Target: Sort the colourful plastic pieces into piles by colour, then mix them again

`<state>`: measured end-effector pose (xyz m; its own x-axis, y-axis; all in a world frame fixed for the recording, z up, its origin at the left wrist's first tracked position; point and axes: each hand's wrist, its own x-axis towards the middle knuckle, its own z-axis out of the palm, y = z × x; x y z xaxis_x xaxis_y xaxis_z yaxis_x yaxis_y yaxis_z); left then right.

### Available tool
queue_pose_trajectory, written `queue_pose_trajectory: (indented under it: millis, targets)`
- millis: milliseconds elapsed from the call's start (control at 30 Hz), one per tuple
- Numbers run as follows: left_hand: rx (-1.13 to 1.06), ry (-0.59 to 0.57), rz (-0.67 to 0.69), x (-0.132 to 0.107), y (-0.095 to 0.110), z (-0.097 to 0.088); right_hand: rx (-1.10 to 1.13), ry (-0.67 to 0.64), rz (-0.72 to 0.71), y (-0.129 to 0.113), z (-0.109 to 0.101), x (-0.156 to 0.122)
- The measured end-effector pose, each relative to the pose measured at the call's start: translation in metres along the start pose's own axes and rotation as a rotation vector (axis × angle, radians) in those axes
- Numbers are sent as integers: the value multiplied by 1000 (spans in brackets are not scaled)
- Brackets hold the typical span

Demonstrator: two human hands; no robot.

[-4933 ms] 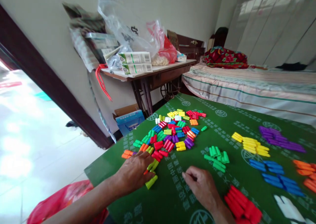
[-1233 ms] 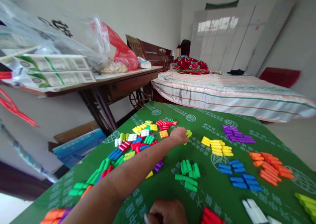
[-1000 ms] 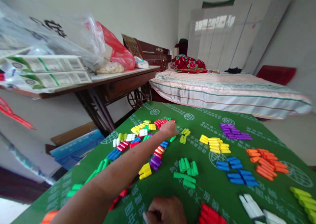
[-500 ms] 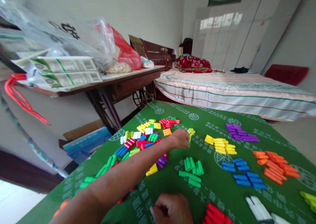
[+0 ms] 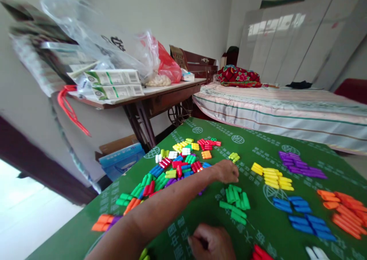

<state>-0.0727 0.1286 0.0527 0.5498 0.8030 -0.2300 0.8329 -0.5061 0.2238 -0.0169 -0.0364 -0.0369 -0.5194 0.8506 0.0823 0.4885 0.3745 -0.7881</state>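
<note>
My left arm reaches far across the green table cover (image 5: 258,145). My left hand (image 5: 228,171) is curled, knuckles up, at the far edge of a sorted pile of green plastic pieces (image 5: 236,202); its fingertips are hidden. A mixed heap of coloured pieces (image 5: 177,168) lies to the left of the arm. A few yellow-green pieces (image 5: 234,157) lie just beyond the hand. My right hand (image 5: 212,243) rests as a fist at the near edge; I cannot see what is inside it.
Sorted piles lie to the right: yellow (image 5: 271,174), purple (image 5: 302,164), blue (image 5: 304,214), orange (image 5: 344,210), red (image 5: 262,252), white (image 5: 315,252). A cluttered wooden side table (image 5: 160,94) stands to the left, a bed (image 5: 286,107) behind, and a blue box (image 5: 120,159) on the floor.
My left hand has drawn back from the far yellow-green pieces toward the green pile. The view has swung to the left. My right fist has stayed at the near edge.
</note>
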Motion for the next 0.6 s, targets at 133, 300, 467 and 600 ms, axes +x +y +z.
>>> queue_pose_trajectory:
  millis: [133,300,467,600]
  targets:
    - [82,38,-112,-14,-28,-22,40,13,28,-5,-3,-1]
    - [228,-43,-230,-42,-64,-40,61,11,64,-10,-6,0]
    - [284,-140,-247,-62,-75,-33,35,1,68,-13,-10,1]
    - [257,-147,-252,-62,-78,-26,13,8,74,-13,-10,3]
